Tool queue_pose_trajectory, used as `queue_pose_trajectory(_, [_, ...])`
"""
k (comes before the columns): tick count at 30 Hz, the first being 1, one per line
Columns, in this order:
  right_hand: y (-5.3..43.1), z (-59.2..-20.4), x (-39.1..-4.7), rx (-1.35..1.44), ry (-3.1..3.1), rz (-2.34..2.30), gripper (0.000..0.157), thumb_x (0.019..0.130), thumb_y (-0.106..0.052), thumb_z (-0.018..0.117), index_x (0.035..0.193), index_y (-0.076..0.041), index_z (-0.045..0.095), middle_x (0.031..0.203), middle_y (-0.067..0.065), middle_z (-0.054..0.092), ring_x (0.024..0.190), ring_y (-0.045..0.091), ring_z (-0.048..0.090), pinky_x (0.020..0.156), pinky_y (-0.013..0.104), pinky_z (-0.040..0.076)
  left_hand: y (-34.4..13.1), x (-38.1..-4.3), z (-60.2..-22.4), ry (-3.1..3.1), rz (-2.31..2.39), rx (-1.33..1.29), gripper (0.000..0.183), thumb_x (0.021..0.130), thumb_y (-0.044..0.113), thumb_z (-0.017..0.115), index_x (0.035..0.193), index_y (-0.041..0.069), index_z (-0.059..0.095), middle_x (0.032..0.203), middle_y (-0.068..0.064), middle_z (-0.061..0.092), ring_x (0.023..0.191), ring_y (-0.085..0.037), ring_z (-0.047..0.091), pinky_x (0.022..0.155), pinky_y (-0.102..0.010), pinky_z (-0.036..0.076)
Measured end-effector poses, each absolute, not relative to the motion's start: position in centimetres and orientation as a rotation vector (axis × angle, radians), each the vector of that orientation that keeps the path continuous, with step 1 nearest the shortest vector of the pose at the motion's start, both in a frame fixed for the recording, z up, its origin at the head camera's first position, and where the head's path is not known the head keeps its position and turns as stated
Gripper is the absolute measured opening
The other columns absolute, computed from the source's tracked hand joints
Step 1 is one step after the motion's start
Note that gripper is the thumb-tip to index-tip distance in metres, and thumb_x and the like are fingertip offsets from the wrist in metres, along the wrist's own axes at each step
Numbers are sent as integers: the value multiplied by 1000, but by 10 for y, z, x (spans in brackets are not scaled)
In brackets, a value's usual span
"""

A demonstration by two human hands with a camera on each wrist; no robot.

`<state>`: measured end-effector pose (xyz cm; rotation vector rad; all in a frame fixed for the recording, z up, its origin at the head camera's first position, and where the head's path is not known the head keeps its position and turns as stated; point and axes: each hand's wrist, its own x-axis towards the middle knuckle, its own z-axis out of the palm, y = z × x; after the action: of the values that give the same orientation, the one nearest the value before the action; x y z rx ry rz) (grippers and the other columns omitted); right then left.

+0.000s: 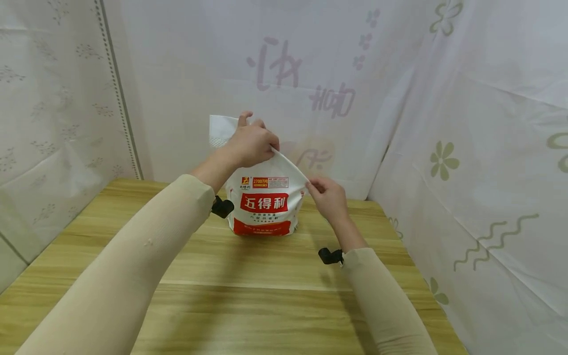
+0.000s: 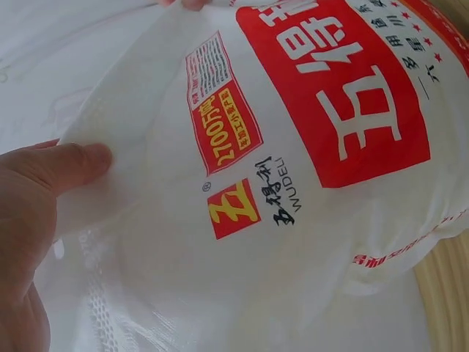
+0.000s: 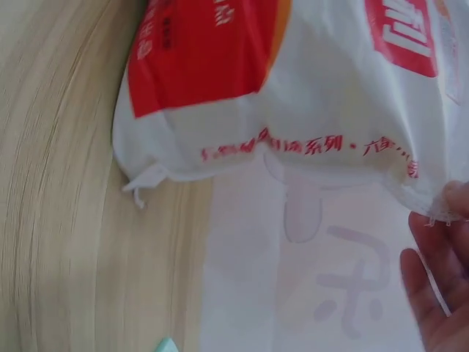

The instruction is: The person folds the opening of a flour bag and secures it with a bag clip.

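we have a white and red bag [image 1: 264, 202] upright near the far edge of the table [image 1: 266, 305], about midway between its left and right corners. its long axis runs up from the table, and its bulk hangs below our hands. the top edge [image 1: 289, 168] slants, high towards the table's left edge and low towards its right.

our left hand [image 1: 253, 143] pinches that edge partway along, the thumb [image 2: 88, 161] on the printed face; the bag's upper left corner [image 1: 217, 123] sticks up free beyond it. our right hand [image 1: 329, 197] pinches the upper right corner between thumb and finger, the other fingers apart from the bag. both hands touch it, the right one lower and nearer the table's right edge. we cannot tell whether the top is sealed. behind hangs a pale sheet [image 1: 177, 98].
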<state>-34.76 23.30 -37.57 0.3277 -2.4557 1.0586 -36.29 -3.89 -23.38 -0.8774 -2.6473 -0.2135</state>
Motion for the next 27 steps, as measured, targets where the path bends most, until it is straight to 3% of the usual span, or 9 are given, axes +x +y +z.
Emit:
queue_pose_trajectory(6, [234,-377,-344,309,-2431,1308,28,105,-30,77,122,-8,81,116,16,81,108,32,76,97,49,62,-40,-363,-233,-2677,-256,-909,18,105,19,69,117,20,83,118,-1,82,116,-29,61,124,-56,24])
queue_pose_trajectory(13, [230,-376,-346,278,-2450,1405,43,102,-49,78,129,-15,79,116,10,80,104,24,70,85,35,56,-37,-362,-233,-2687,-243,-890,20,104,17,69,118,20,83,118,-2,81,117,-30,60,124,-56,23])
queue_pose_trajectory(16, [226,-373,-347,285,-2448,1401,42,101,-47,79,129,-15,79,113,12,79,101,26,70,79,35,54,-33,-362,-234,-2666,-114,-915,22,103,17,69,120,21,82,121,-3,81,118,-30,62,125,-57,25])
queue_pose_trajectory(23, [219,-370,-347,285,-2440,1372,34,104,-36,78,127,-10,79,121,14,77,107,31,76,82,30,56,-18,-360,-242,-2599,158,-1034,21,105,17,69,123,19,80,122,-5,82,113,-30,75,114,-53,45])
queue_pose_trajectory(27, [216,-371,-349,284,-2418,1368,30,105,-33,78,121,-8,80,120,15,77,108,31,76,81,29,57,-16,-358,-243,-2618,119,-1040,20,106,17,69,123,19,81,123,-4,82,114,-28,76,112,-51,47])
